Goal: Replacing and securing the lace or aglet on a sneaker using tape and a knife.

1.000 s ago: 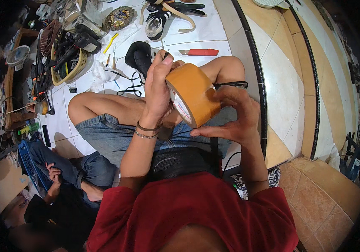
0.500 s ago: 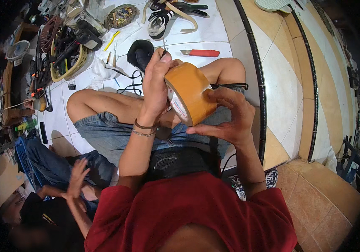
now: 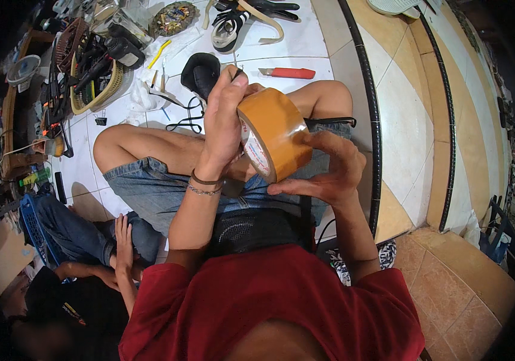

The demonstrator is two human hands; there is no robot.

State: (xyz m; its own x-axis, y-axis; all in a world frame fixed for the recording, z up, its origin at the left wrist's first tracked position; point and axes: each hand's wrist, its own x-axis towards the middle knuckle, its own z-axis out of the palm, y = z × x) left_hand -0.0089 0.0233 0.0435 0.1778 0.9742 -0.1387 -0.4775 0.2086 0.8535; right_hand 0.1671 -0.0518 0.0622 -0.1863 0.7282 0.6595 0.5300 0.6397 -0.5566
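Note:
My left hand (image 3: 224,120) is closed around a wide roll of brown tape (image 3: 272,129), its thumb upright at the upper left, with a small dark item at the thumb tip that I cannot make out. My right hand (image 3: 335,168) curves around the roll's right side, index finger on the tape, thumb along its lower edge. A black shoe (image 3: 200,72) lies beyond my left hand, laces (image 3: 185,123) trailing on the white tiles (image 3: 287,54). A red cutter (image 3: 287,73) lies past the roll. A black strap (image 3: 329,120) shows beside my right hand.
A striped-laced sneaker (image 3: 227,30), a tool basket (image 3: 95,90) and a dish of small pieces (image 3: 173,19) sit ahead. A black-edged tiled step (image 3: 407,120) runs along my right. Another person's hand (image 3: 124,240) and jeans (image 3: 68,225) are close at lower left.
The roll and both my hands have shifted slightly leftward, with my grip much the same. The other person's hands at lower left have moved toward their foot, fingers now extended.

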